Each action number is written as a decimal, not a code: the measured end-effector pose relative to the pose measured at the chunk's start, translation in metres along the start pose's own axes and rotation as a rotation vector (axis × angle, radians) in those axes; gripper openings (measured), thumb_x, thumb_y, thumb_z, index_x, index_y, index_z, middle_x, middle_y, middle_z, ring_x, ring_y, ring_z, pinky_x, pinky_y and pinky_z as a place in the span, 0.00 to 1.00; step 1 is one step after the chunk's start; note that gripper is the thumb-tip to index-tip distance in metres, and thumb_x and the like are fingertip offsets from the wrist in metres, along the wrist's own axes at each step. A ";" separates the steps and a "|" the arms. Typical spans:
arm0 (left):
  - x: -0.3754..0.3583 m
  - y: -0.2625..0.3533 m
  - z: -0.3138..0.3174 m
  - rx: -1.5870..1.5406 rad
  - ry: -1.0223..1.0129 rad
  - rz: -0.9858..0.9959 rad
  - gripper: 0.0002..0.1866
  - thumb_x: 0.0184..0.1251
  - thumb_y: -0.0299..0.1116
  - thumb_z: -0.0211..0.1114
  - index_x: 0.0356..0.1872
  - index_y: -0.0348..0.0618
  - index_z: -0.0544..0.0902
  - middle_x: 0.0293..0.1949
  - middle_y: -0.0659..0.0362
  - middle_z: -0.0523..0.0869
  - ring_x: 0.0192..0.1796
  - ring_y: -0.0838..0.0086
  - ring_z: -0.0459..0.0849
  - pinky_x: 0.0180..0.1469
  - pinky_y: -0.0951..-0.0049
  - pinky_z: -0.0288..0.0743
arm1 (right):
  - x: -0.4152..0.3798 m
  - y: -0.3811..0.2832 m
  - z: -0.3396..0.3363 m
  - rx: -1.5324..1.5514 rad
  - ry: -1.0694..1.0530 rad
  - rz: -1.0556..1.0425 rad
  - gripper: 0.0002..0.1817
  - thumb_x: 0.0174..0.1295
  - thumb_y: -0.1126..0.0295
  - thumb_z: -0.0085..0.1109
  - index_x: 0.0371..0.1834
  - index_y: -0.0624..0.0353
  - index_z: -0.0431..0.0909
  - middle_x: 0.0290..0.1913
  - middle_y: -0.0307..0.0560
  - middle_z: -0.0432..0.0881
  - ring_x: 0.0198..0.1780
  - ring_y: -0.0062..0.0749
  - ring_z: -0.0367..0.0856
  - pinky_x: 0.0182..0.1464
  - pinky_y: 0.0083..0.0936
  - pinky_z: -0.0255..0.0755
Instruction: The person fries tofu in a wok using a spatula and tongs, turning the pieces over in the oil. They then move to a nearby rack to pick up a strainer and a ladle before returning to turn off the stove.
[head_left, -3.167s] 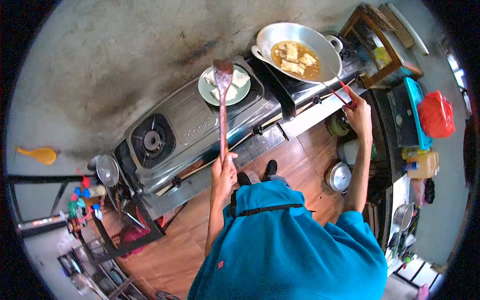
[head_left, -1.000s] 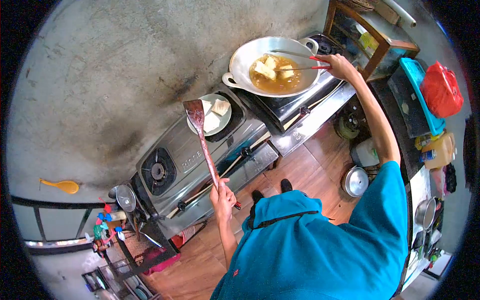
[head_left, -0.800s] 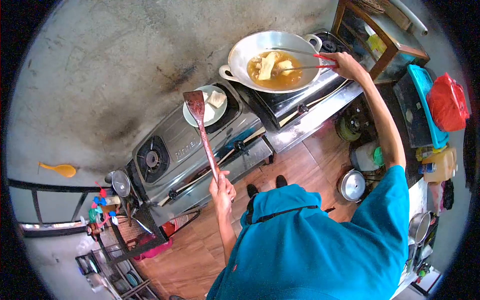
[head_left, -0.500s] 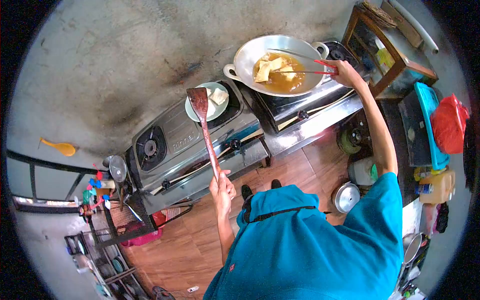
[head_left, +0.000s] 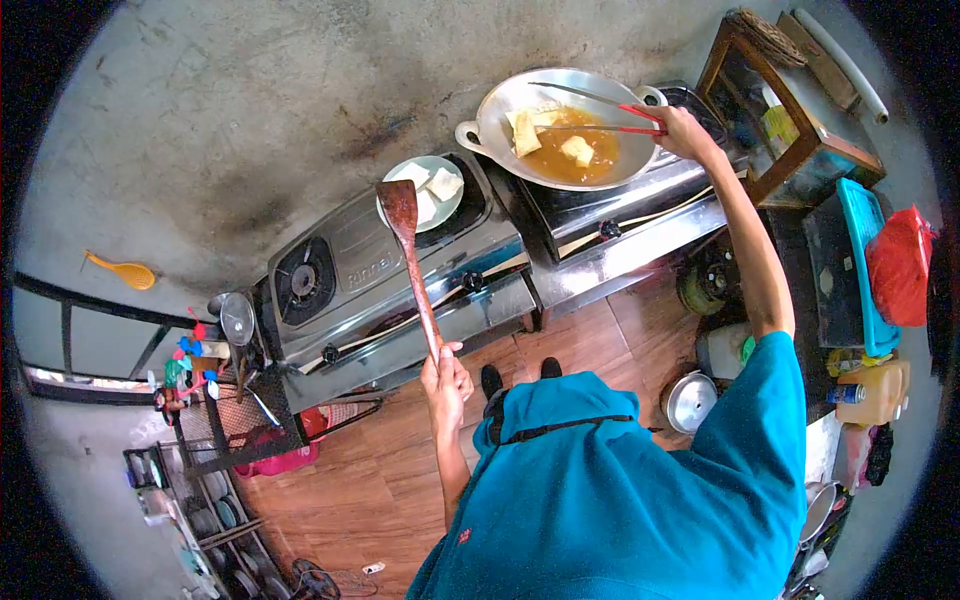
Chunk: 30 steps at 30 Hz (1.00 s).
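Observation:
My left hand [head_left: 447,388] is closed around the handle of a brown wooden spatula [head_left: 412,250], held up in front of the stove with its flat blade raised. Behind that blade, a pale plate [head_left: 452,212] carries several white blocks [head_left: 443,184] that look like tofu. My right hand [head_left: 686,134] grips red-handled metal tongs [head_left: 638,129] at the wok's right side. The arms of the tongs are spread over the wok [head_left: 632,155]. In its brown oil [head_left: 560,162] lie yellowish pieces [head_left: 526,134], one of them [head_left: 577,151] apart from the rest.
Left of the wok is a steel stove [head_left: 350,255] with a bare burner [head_left: 304,281]. A wooden glass-sided cabinet [head_left: 790,160] stands at right, near a blue tray [head_left: 865,260] and a red bag [head_left: 900,265]. A lidded pot [head_left: 690,402] sits on the floor.
The tongs have spread wider, with one arm lifted toward the wok's back rim. One yellowish piece now lies separate on the right. My left hand has hardly moved.

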<state>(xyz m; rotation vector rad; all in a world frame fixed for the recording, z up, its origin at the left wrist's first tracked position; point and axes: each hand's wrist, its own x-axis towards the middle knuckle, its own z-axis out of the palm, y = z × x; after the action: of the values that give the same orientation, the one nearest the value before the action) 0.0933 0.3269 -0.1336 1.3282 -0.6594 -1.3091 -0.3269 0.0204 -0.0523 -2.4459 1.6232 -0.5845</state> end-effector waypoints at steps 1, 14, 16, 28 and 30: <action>-0.001 0.000 -0.001 -0.005 0.008 0.005 0.15 0.76 0.41 0.46 0.45 0.39 0.72 0.14 0.70 0.57 0.11 0.87 0.54 0.12 0.81 0.48 | -0.001 0.002 -0.003 -0.002 -0.002 -0.005 0.37 0.43 0.81 0.59 0.63 0.47 0.71 0.26 0.63 0.78 0.29 0.48 0.80 0.34 0.38 0.71; -0.002 0.000 -0.008 0.000 -0.007 0.032 0.16 0.76 0.42 0.46 0.45 0.38 0.72 0.15 0.70 0.57 0.12 0.87 0.54 0.12 0.81 0.48 | -0.004 0.008 -0.003 -0.017 -0.067 0.032 0.34 0.42 0.79 0.60 0.59 0.53 0.74 0.39 0.67 0.80 0.36 0.52 0.83 0.39 0.39 0.74; -0.003 0.000 -0.009 0.007 0.000 0.034 0.16 0.76 0.42 0.46 0.45 0.38 0.72 0.15 0.70 0.57 0.12 0.86 0.54 0.12 0.80 0.48 | -0.007 0.005 -0.001 -0.029 -0.043 0.017 0.34 0.41 0.80 0.59 0.59 0.52 0.74 0.37 0.67 0.80 0.36 0.53 0.82 0.40 0.40 0.73; 0.000 0.010 -0.024 -0.018 0.072 0.056 0.16 0.76 0.42 0.47 0.45 0.38 0.72 0.16 0.69 0.58 0.12 0.86 0.56 0.13 0.81 0.49 | -0.028 0.013 0.017 0.016 -0.023 0.109 0.36 0.46 0.79 0.60 0.63 0.40 0.71 0.28 0.59 0.82 0.31 0.46 0.83 0.37 0.38 0.75; 0.000 0.010 -0.025 -0.021 0.071 0.069 0.16 0.75 0.44 0.48 0.45 0.39 0.71 0.16 0.70 0.58 0.13 0.86 0.55 0.13 0.81 0.48 | -0.035 0.008 0.011 0.050 -0.042 0.149 0.36 0.46 0.79 0.61 0.63 0.40 0.71 0.28 0.58 0.81 0.31 0.44 0.83 0.37 0.37 0.75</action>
<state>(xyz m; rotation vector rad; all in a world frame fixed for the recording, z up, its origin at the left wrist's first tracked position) 0.1193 0.3315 -0.1294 1.3179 -0.6354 -1.2047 -0.3414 0.0477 -0.0734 -2.2623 1.7337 -0.5396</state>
